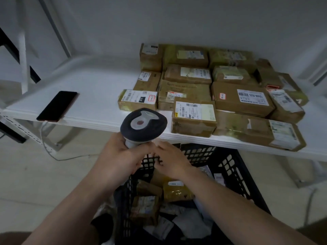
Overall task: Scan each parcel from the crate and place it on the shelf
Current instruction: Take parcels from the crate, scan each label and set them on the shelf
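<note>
Parcel depot: labelled parcels, shelf, scanner.

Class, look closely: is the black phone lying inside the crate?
No, the phone lies on the white shelf, left of the parcels.

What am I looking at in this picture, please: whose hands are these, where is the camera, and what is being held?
There is no machine here. A person is working with bare hands, and the single picture comes from a camera worn on their head, looking forward and down.

The left hand grips the handle of a grey barcode scanner. The right hand reaches to the handle too, but whether it grips it is unclear.

Ahead is a white shelf. Many brown cardboard parcels are packed on its right side, and a dark phone lies near its left edge.

Below the hands stands a black plastic crate with more packages inside.
</note>
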A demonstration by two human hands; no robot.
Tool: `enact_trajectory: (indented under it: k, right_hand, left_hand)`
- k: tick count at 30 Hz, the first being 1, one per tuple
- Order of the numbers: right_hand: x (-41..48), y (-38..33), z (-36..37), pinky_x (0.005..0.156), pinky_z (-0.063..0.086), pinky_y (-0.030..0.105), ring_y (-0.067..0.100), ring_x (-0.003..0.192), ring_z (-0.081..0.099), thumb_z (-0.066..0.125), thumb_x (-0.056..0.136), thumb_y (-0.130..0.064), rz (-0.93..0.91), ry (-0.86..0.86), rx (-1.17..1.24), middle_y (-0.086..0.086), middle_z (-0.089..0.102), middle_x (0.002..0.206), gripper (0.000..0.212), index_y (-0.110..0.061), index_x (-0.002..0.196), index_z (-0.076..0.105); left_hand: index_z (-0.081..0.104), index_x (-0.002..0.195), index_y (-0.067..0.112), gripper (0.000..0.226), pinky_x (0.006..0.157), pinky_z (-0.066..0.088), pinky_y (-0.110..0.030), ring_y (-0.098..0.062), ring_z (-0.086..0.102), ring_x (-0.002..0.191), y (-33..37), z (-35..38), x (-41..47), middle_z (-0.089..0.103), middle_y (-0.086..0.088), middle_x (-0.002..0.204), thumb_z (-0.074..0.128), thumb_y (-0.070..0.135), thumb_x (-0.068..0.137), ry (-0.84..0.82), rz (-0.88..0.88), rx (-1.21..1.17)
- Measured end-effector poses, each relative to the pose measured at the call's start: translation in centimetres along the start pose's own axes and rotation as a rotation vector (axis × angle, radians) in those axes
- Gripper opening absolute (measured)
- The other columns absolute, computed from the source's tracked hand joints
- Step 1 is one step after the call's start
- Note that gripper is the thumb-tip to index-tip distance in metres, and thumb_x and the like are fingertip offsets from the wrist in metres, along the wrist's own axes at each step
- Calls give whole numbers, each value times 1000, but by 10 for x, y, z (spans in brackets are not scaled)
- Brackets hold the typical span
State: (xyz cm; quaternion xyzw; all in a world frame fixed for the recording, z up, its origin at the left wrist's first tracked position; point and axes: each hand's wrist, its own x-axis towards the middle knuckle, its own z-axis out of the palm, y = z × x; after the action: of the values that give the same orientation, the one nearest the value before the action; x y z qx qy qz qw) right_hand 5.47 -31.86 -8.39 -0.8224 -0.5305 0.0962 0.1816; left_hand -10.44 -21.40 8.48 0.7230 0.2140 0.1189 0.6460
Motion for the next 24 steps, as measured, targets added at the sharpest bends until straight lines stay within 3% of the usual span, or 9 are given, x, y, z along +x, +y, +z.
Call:
enact_trajectory:
  k: [2, 5, 10, 13, 15, 18, 20, 24]
  right_hand:
    - [-25, 21, 18, 84, 42, 34, 20, 107, 50, 64, 91, -23, 73, -93, 45, 0, 53, 114, 24, -17, 114, 62]
    - [-55, 50, 47, 85, 44, 33, 24, 114, 52, 70, 88, -31, 257, -266, 81, 1, 54, 123, 38, -19, 123, 59]
    - [-84, 80, 95, 104, 47, 41, 34, 131, 47, 74, 85, -36, 492, -431, 138, 11, 47, 147, 76, -19, 150, 38]
    - [-91, 91, 117, 111, 41, 50, 40, 141, 34, 74, 87, -43, 555, -476, 102, 14, 31, 158, 93, -20, 159, 19]
    - [-94, 97, 130, 113, 38, 54, 42, 145, 25, 75, 85, -42, 573, -480, 50, 14, 22, 162, 99, -20, 161, 15]
    - [-98, 104, 147, 110, 39, 56, 40, 146, 24, 69, 91, -33, 576, -457, -62, 13, 23, 163, 91, -16, 162, 14]
    - [-100, 107, 153, 108, 41, 52, 38, 145, 30, 63, 95, -29, 583, -449, -115, 14, 29, 162, 84, -15, 162, 16]
    - [-106, 112, 162, 98, 48, 44, 35, 133, 47, 64, 94, -23, 514, -392, -204, 14, 47, 149, 67, -12, 154, 37]
  left_hand:
    - [54, 58, 15, 29, 50, 31, -35, -19, 37, 44, -5, 7, -5, 41, -6, 49, 70, 30, 77, -47, -28, 86]
    - [55, 50, 26, 40, 53, 33, -35, -10, 40, 41, -10, 18, -9, 43, 4, 45, 76, 27, 84, -90, -70, 200]
    - [58, 58, 28, 37, 49, 34, -22, -3, 42, 41, -15, 34, -9, 47, 8, 44, 75, 16, 88, -153, -94, 316]
    - [63, 58, 43, 42, 48, 37, -12, 0, 51, 44, -17, 39, -5, 55, 13, 46, 75, 16, 88, -189, -88, 350]
    - [64, 63, 40, 35, 49, 38, -13, -1, 50, 46, -20, 42, -2, 54, 12, 48, 75, 18, 89, -204, -86, 377]
    - [65, 72, 34, 25, 49, 38, -13, -1, 50, 46, -26, 46, 5, 55, 10, 49, 75, 19, 89, -220, -114, 386]
    - [65, 67, 37, 31, 49, 37, -13, 0, 49, 45, -27, 49, 9, 55, 11, 48, 76, 18, 88, -230, -119, 392]
    - [62, 57, 38, 40, 48, 35, -12, 2, 45, 43, -27, 54, 17, 52, 11, 45, 76, 17, 87, -241, -122, 418]
